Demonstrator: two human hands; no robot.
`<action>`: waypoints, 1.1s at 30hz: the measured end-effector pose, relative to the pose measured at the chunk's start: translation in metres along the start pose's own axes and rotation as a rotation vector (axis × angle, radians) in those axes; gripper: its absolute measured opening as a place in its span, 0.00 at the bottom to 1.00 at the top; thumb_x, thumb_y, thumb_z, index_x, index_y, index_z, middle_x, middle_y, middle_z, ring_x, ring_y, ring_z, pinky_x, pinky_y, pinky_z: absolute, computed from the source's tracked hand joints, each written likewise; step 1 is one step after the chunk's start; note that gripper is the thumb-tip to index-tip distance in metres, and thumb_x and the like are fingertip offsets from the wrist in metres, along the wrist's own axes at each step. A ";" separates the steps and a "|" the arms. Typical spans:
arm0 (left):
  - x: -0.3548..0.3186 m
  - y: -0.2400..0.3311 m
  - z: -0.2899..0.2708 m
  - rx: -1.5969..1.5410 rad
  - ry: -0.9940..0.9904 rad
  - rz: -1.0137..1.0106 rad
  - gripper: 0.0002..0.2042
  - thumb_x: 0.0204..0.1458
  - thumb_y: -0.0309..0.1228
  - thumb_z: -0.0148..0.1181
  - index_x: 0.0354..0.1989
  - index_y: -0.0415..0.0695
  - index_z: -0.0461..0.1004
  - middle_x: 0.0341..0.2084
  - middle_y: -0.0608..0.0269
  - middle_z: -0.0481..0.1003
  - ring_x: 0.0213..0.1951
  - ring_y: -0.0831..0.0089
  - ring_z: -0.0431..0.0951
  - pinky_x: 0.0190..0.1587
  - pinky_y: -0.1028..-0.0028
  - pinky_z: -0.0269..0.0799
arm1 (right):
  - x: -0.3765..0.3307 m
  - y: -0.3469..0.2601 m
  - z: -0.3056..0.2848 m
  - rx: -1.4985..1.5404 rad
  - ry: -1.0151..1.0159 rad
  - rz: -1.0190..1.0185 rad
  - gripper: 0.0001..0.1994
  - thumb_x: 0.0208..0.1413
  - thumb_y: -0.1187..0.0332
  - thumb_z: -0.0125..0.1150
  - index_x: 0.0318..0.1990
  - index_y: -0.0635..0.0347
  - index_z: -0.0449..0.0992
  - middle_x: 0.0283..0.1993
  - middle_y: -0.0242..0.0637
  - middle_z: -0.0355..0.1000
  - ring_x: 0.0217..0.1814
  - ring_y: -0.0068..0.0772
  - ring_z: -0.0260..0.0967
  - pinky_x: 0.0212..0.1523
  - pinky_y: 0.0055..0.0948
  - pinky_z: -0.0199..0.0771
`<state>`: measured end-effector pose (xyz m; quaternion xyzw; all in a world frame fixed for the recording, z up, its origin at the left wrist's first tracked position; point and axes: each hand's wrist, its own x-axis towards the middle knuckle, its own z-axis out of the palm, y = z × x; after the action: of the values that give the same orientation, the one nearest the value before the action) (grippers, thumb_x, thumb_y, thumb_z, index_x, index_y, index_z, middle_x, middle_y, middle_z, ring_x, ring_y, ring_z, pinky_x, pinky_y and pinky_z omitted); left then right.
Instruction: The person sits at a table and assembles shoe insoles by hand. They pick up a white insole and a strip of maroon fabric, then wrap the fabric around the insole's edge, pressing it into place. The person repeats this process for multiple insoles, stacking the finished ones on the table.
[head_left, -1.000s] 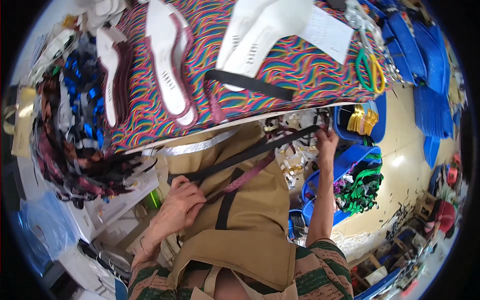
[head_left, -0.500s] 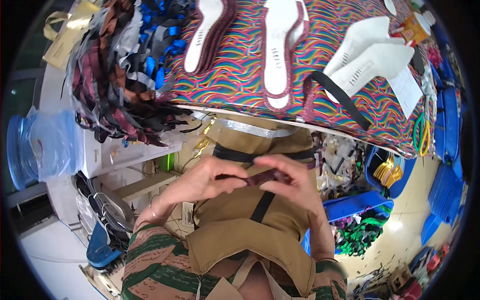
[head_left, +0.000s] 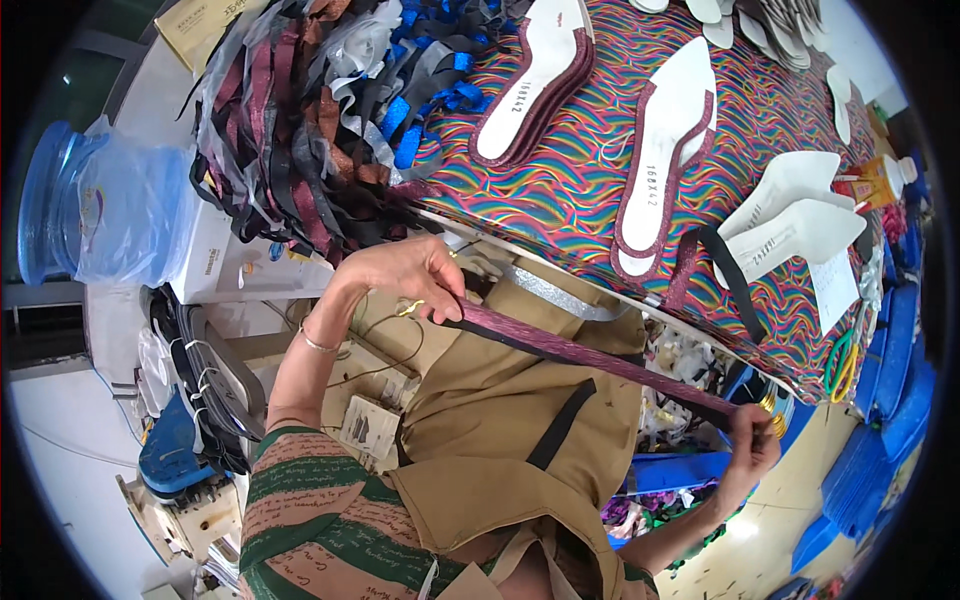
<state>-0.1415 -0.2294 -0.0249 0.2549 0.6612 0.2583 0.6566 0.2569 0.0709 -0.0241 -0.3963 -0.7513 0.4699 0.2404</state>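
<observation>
A glittery burgundy strip with a black underside stretches taut across my lap. My left hand pinches one end near the table's front edge. At the lower right, my right hand is closed on the other end. On the table above lie white insoles edged in burgundy: a stack and a further piece. Another burgundy and black strip rests by the table's front edge. My brown apron lies under the held strip, with a loose black strip on it.
A heap of mixed ribbon strips hangs over the table's left edge. Plain white insoles lie at the right, by an orange bottle and green-handled scissors. Blue bins stand at the right; a blue plastic drum is at left.
My hands have moved far apart, the left up and left, the right out to the right. The burgundy strip, bunched between them before, is now pulled straight. The view has shifted.
</observation>
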 end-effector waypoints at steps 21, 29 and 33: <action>0.003 0.046 0.055 -0.363 0.129 0.412 0.08 0.52 0.30 0.67 0.35 0.40 0.76 0.24 0.75 0.72 0.25 0.88 0.67 0.27 0.83 0.60 | 0.026 -0.058 0.176 0.410 -0.641 -0.063 0.11 0.55 0.75 0.62 0.46 0.67 0.78 0.41 0.33 0.76 0.39 0.22 0.70 0.39 0.20 0.68; 0.004 0.045 0.057 -0.470 0.272 0.360 0.06 0.49 0.26 0.69 0.28 0.41 0.77 0.18 0.75 0.70 0.20 0.88 0.64 0.22 0.83 0.56 | 0.039 -0.061 0.168 0.615 -0.850 0.171 0.05 0.56 0.71 0.64 0.35 0.65 0.78 0.26 0.28 0.71 0.28 0.15 0.64 0.28 0.19 0.59; 0.007 0.035 0.056 -0.467 0.281 0.364 0.05 0.48 0.25 0.69 0.29 0.38 0.78 0.19 0.69 0.74 0.18 0.86 0.66 0.20 0.82 0.58 | 0.032 -0.065 0.157 0.628 -0.745 0.184 0.04 0.56 0.73 0.62 0.34 0.64 0.77 0.26 0.23 0.70 0.28 0.12 0.61 0.30 0.18 0.61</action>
<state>-0.0856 -0.1987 -0.0067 0.1732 0.6121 0.5485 0.5426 0.0991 0.0000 -0.0356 -0.1744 -0.5704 0.8024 0.0207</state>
